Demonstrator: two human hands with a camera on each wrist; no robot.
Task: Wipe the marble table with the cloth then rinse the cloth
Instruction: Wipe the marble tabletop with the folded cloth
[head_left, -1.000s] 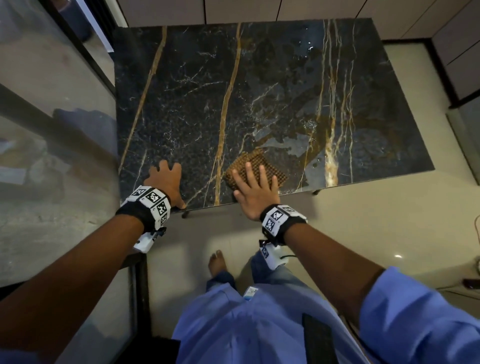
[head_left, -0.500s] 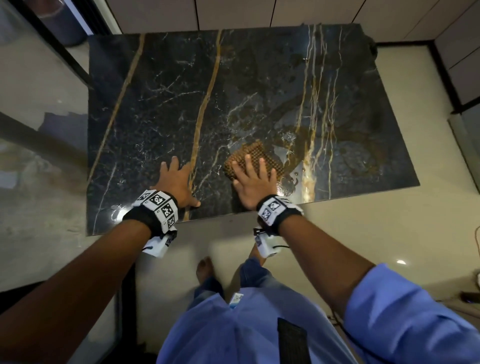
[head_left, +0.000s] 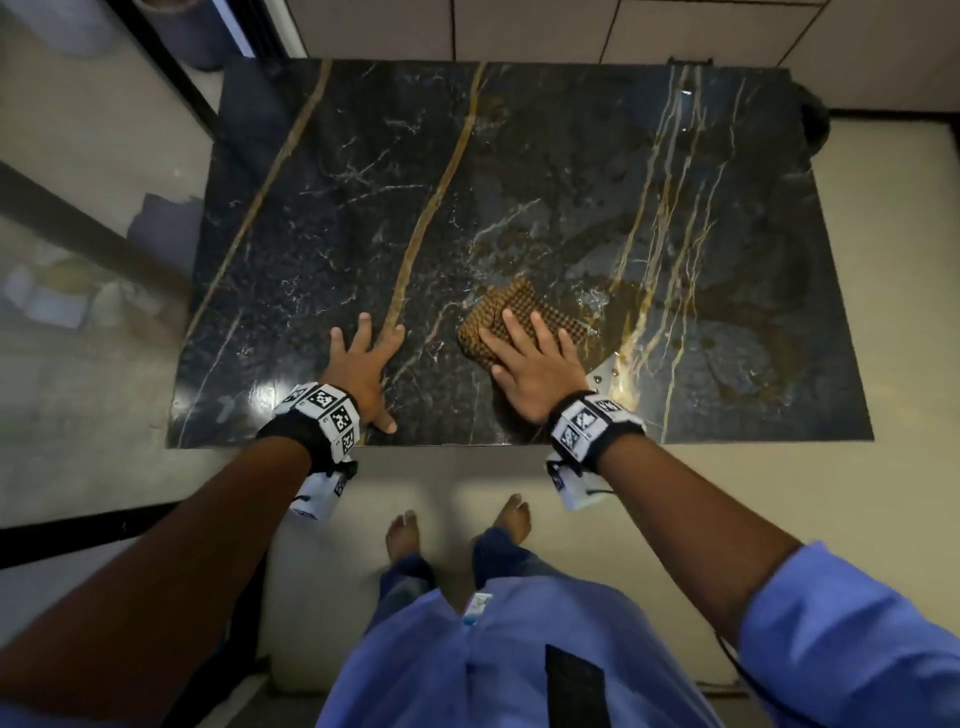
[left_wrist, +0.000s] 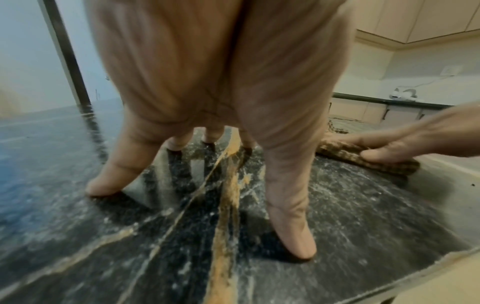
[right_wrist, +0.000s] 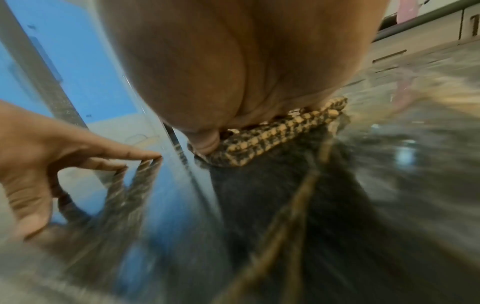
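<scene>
right hand (head_left: 530, 371) flat on the cloth (head_left: 514, 312) – fingers straight and a bit spread, pressing down on it, not curled round it. cloth's a brown-and-tan checked thing, folded up, sitting on the marble table (head_left: 571, 182) twd the near edge, roughly mid-width, just right of the thick gold vein. from the right wrist cam you see the thumb (right_wrist: 205, 142) resting on the cloth's (right_wrist: 272, 135) near edge, weave bunched under the palm, rest blurred.

left hand (head_left: 363, 364) planted on the bare marble just beside it, left of the cloth, not touching it. fingers wide, splayed, tips down on the stone – left wrist cam shows fingertips (left_wrist: 298, 244) bearing on the surface w/ the palm arched up off it, gold vein running between the fingers. holding nothing.

same cam catches the right hand (left_wrist: 405, 144) off to the side, fingers laid over the cloth (left_wrist: 363, 160), which lies low and flat on the table (left_wrist: 78, 226).

marble's black w/ white veining and gold streaks, glossy – wet-looking smears and a few droplets right of the cloth, near the cluster of thin gold lines. surface reflects the left hand (right_wrist: 39, 164) in the right wrist view.

person's standing at the near edge, barefoot, blue clothes, sleeves pushed up, marker bands on both wrists. beige tile floor (head_left: 857, 519) around, glass panel w/ dark frame (head_left: 171, 67) on the left, pale wall panels behind the table. in the left wrist view there's a counter w/ a small white object (left_wrist: 403, 94) on it far back – can't tell what it is.
</scene>
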